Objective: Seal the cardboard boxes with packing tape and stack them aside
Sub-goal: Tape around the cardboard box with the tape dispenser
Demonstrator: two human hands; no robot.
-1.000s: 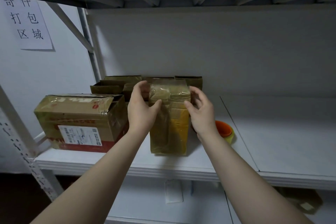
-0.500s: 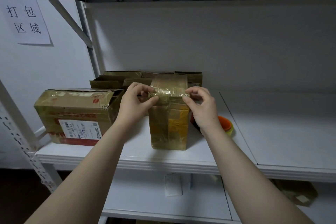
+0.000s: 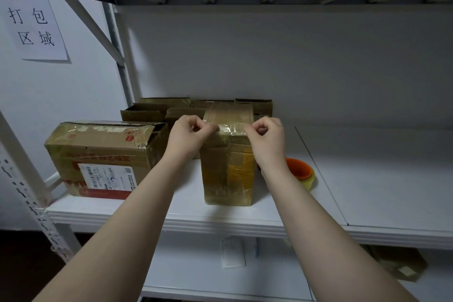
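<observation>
**Both hands close on the tape at the top edge**

Since a second ago, both hands have climbed from the flanks of the tall box (image 3: 228, 174) to its top front edge, and the fingers have curled in. Now the left hand (image 3: 190, 133) pinches one end of the shiny tape strip (image 3: 231, 127) lying across that edge, and the right hand (image 3: 267, 135) pinches the other end.

The box stands upright on the white shelf (image 3: 367, 179). It sits between a larger taped box (image 3: 103, 154) on the left and the orange tape roll (image 3: 300, 173) just behind the right wrist, with open boxes (image 3: 157, 110) close behind it.

From where I stand, the tape looks like the main risk. An uneven pull from either hand could skew or crease the strip, or fold it onto itself before it is pressed down. The box is tall and narrow, so a hard tug at the top might also rock it back into the open boxes.
</observation>
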